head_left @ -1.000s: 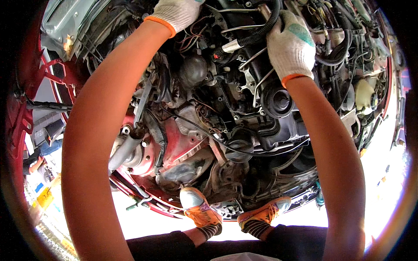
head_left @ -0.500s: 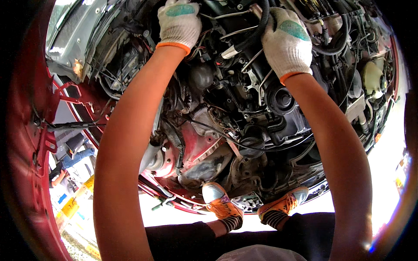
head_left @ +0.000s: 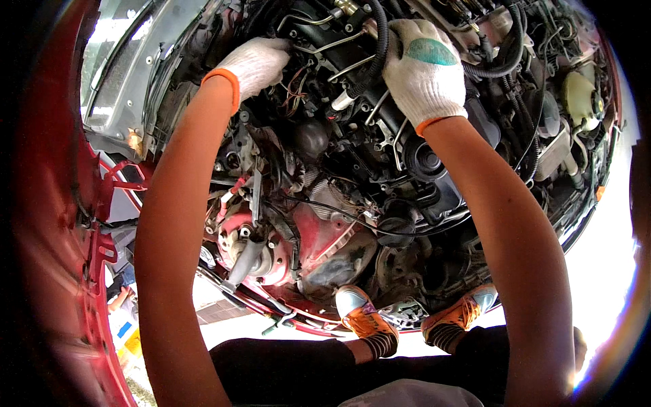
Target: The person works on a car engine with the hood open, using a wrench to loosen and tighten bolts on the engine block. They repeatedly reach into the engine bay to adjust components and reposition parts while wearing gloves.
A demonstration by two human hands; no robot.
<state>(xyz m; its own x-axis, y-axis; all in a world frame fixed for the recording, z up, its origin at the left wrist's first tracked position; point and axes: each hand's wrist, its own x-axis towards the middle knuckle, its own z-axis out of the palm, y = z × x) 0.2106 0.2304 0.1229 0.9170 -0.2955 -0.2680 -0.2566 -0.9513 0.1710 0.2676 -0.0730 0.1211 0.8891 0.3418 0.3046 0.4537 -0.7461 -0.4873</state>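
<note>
Black corrugated plastic hose (head_left: 384,34) curves just left of the white-gloved right hand (head_left: 427,71); it should be light and flexible, best grasped around its ribs. A slim silver metal pipe (head_left: 316,51), likely stiff, lies just right of the curled, white-gloved left hand (head_left: 256,66). Whether either hand grips anything, I cannot tell from above.

A red-panelled engine bay (head_left: 313,234) carries a dark engine (head_left: 363,150), a black corrugated hose (head_left: 384,37) and a pale yellowish reservoir (head_left: 578,102).
</note>
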